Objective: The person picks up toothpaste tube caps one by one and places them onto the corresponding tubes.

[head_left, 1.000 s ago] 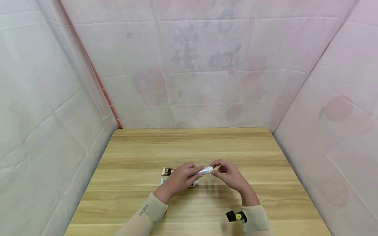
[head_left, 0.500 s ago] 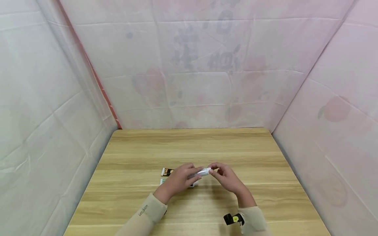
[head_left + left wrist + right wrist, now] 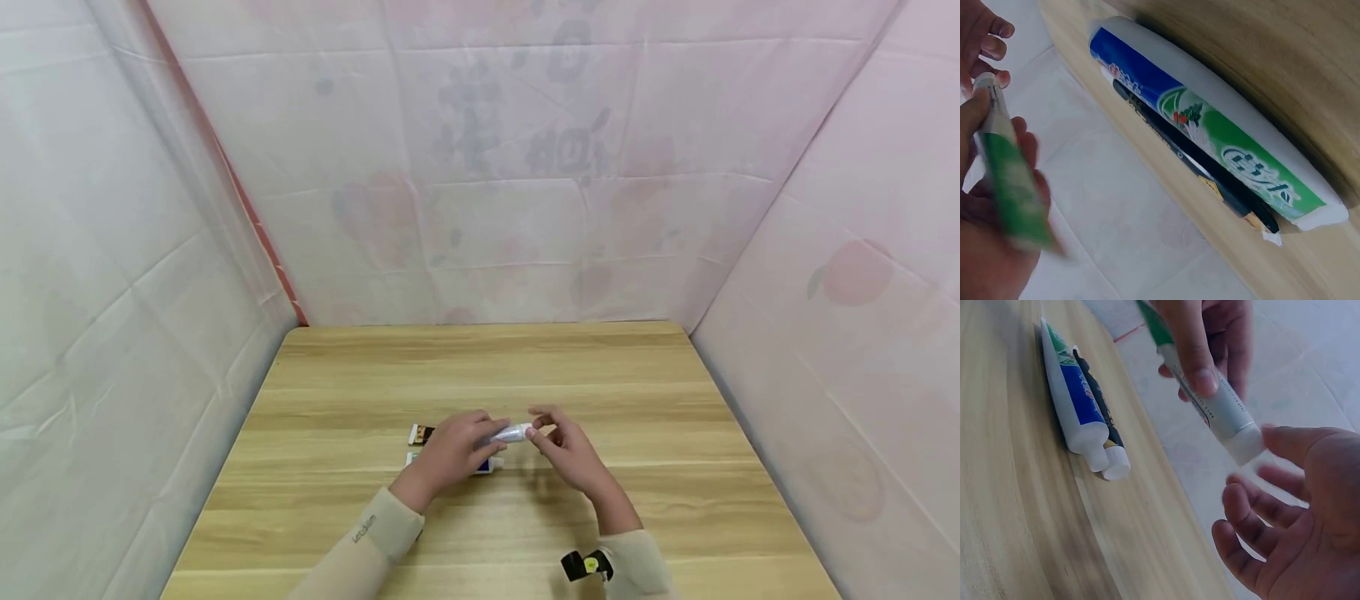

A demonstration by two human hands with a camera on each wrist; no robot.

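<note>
My left hand (image 3: pixel 457 446) grips a small green and white toothpaste tube (image 3: pixel 1007 181), thumb on one face and fingers behind. Its white cap (image 3: pixel 1247 444) points toward my right hand (image 3: pixel 566 450). The right thumb touches the cap's edge; the other fingers of that hand are spread and loosely bent, the index finger lifted off the cap in the head view. Both hands are above the table. Below and beside the left hand lie a larger white, blue and green toothpaste tube (image 3: pixel 1210 119) and a slim black tube (image 3: pixel 1191 162), side by side, partly covered in the head view.
The wooden table (image 3: pixel 480 367) is enclosed by pale cloth walls (image 3: pixel 510 225) at the back and on both sides. A black wrist camera (image 3: pixel 577 566) sits at the right cuff.
The right index finger has lifted away from the cap, which it pinched with the thumb half a second ago. The left hand keeps its hold on the small tube, shifting slightly left.
</note>
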